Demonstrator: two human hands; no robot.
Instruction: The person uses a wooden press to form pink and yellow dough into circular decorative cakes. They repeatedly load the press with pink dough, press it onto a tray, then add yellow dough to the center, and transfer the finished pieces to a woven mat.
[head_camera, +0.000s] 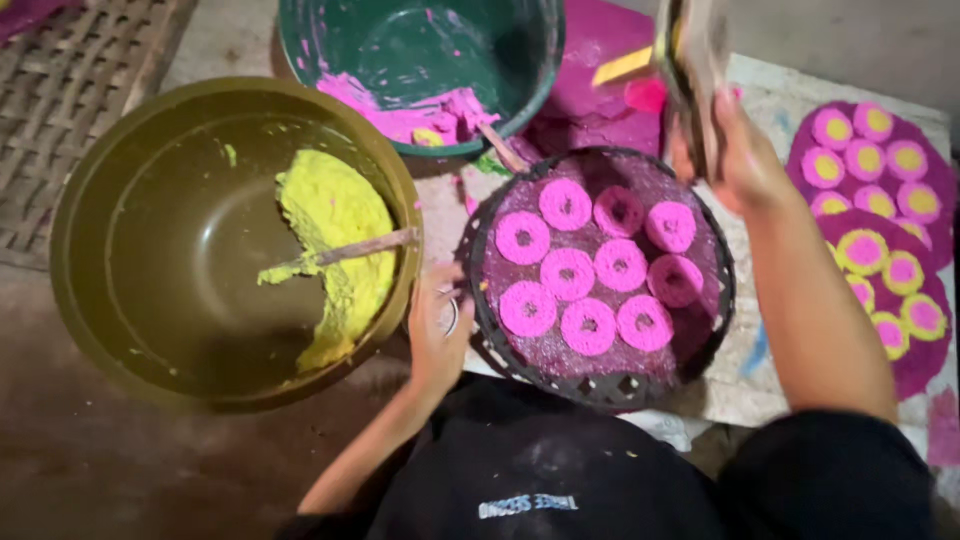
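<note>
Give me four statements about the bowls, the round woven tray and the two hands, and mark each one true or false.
1. The round dark woven tray carries nine pink ring-shaped pieces. True.
2. The olive-green bowl holds blue paste. False: the paste is yellow.
3. The left hand rests at the tray's edge. True.
4. The right hand is empty. False: it holds up a flat object, too blurred to identify.
</note>
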